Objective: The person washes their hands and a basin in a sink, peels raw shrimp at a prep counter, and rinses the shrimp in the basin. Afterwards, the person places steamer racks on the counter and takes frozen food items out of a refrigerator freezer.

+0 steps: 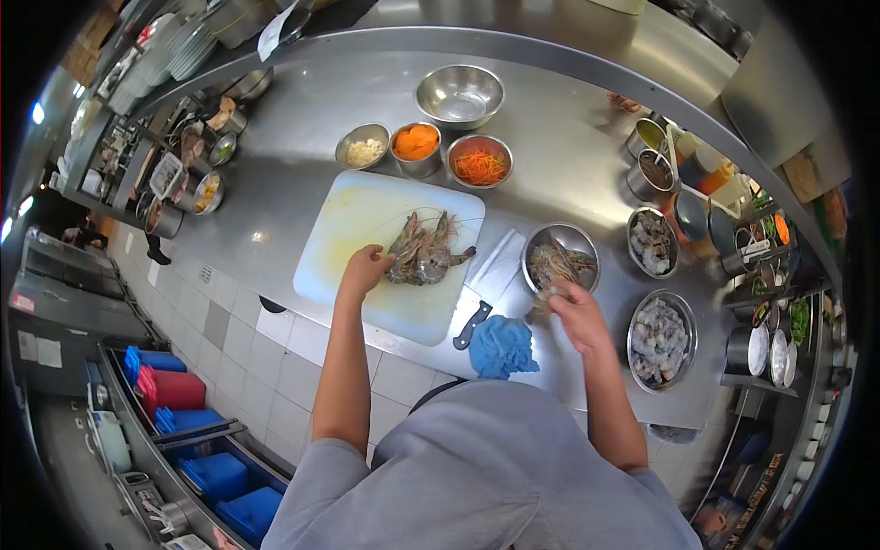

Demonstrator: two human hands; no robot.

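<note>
My left hand (365, 269) rests at the left edge of a small pile of large raw shrimp (429, 252), with its fingertips closed against them. The pile lies on a white cutting board (339, 215). Held in the closed fingers of my right hand (580, 316) is a shrimp (543, 301), partly hidden, at the near rim of a metal bowl (598, 273). More shrimp or shrimp heads (559, 261) with long feelers fill that bowl. A knife (475, 323) with a black handle and broad blade lies between board and bowl, beside a crumpled blue cloth (502, 348).
Behind the board stand bowls of chopped garlic-like bits (365, 151), carrot slices (417, 142) and carrot shreds (480, 167), plus a larger metal bowl (460, 96). Two bowls of peeled shrimp, one large (660, 341) and one smaller (653, 243), sit at right. A shelf edge (513, 44) spans the back.
</note>
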